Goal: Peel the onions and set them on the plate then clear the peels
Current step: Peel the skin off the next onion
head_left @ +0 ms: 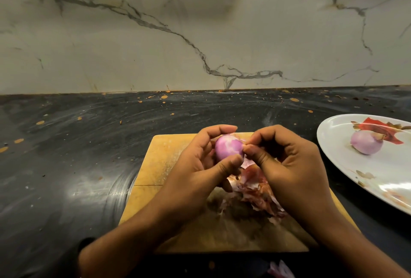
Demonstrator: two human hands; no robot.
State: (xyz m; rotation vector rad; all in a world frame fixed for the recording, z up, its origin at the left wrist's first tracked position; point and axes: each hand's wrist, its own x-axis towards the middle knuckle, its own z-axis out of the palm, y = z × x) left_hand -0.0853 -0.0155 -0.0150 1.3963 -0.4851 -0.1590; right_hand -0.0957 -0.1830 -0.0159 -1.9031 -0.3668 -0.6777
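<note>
The white plate [347,180], printed with red flowers, sits at the right edge of view on the dark tabletop [66,144], partly cut off by the frame; one peeled onion [365,143] lies on it near its far side. A second, pink-purple onion [228,148] is held above the far part of the wooden cutting board [160,166], between the two hands. The left hand [200,162] curls around it from the left, thumb pressed on its lower front and fingers wrapped over the far side. The right hand [287,162] has its fingers bent, with thumb and forefinger pinching a bit of skin at the onion's right end. Beneath the hands, a heap of papery reddish peels [255,191] lies on the board, mostly toward its right half. More pinkish scraps [281,270] show at the bottom edge of view, off the board. The board's left part is bare wood, and the tabletop runs open to the left and back to the marble wall [200,33], spotted with orange specks. The plate's rim lies just beside the board's right side.
</note>
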